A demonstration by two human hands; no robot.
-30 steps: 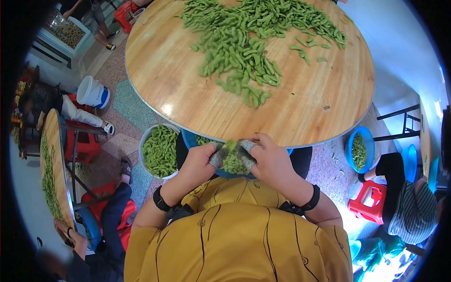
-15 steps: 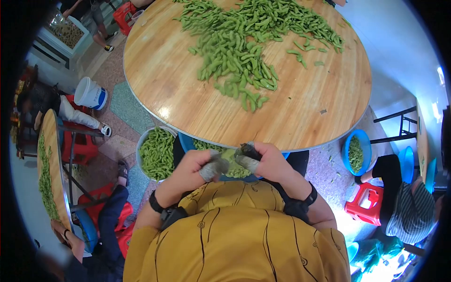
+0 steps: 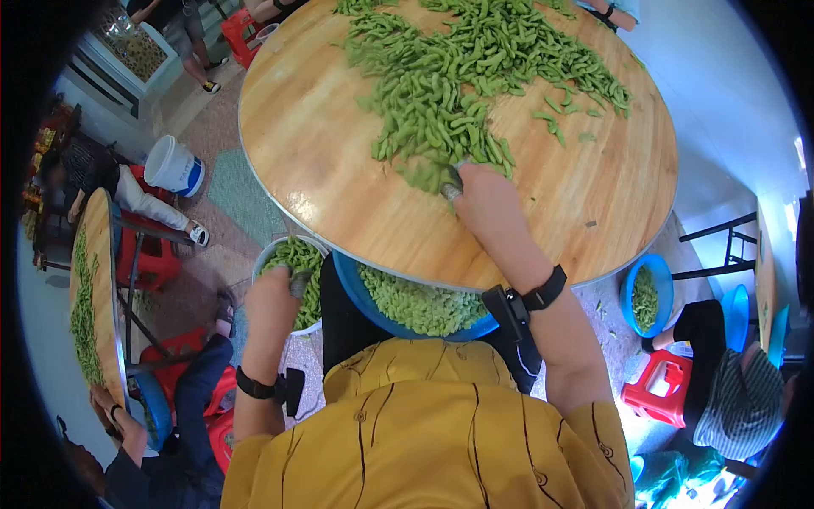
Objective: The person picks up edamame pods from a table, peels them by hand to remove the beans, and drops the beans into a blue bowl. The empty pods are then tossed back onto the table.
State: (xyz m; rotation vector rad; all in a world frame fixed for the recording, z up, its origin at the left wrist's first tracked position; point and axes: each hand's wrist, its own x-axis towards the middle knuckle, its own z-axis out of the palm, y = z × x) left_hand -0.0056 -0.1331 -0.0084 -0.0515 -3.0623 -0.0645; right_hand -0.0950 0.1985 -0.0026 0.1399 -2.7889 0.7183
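Note:
My right hand (image 3: 485,193) reaches over the round wooden table (image 3: 322,182). Its grey-covered fingertips are pinched together at the near edge of a heap of green edamame pods (image 3: 441,102); pods beside them are smeared by motion. Over the rim of a white bucket (image 3: 317,243) of green pods hangs my left hand (image 3: 273,293), fingers curled closed in grey finger covers. Whether anything is in it is hidden. Between my knees and under the table edge sits a blue basin (image 3: 352,284) with pale green shelled beans (image 3: 424,305).
At left, a second table (image 3: 106,288) bears pods, with a seated person's hand (image 3: 106,403) on it. A white pail (image 3: 172,166) and red stools (image 3: 148,254) stand on that side. On the right are another blue basin (image 3: 632,293), a red stool (image 3: 657,386) and a seated person.
Both hands were together above the blue basin. My right hand has gone forward to the pods on the table; my left has moved left to the white bucket. The view has shifted slightly.

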